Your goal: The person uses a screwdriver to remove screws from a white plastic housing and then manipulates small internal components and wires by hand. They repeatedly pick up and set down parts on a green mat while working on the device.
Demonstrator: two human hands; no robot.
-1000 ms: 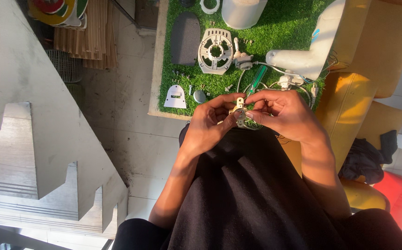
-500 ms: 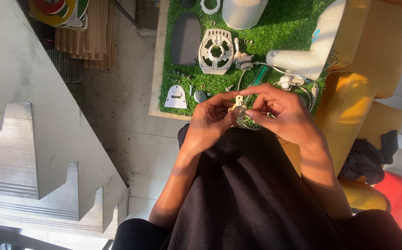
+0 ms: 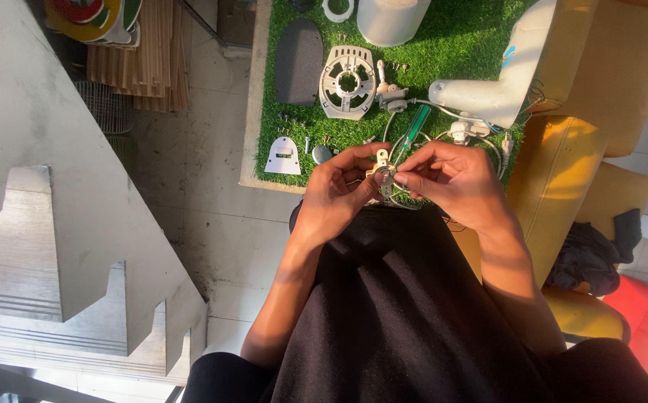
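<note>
Both hands meet over the person's lap, just off the near edge of the grass mat (image 3: 443, 45). The left hand (image 3: 336, 190) has its fingers clamped on a small cream part (image 3: 383, 173), thumb and forefinger pinching it so that it stands up toward the camera, probably to keep it steady. The right hand (image 3: 454, 179) closes its fingertips on the same part from the other side, as if working at a small piece on it; what that piece is, is too small to tell. A thin wire (image 3: 395, 130) runs from the part back onto the mat.

On the mat lie one round cream grille (image 3: 348, 82), one dark oval cover (image 3: 299, 61), one white triangular plate (image 3: 283, 157), one green-handled screwdriver (image 3: 416, 125) and one long white housing (image 3: 499, 82), laid apart, seemingly so each stays in reach. A few screws (image 3: 289, 117) lie near the cover; their number is unclear.
</note>
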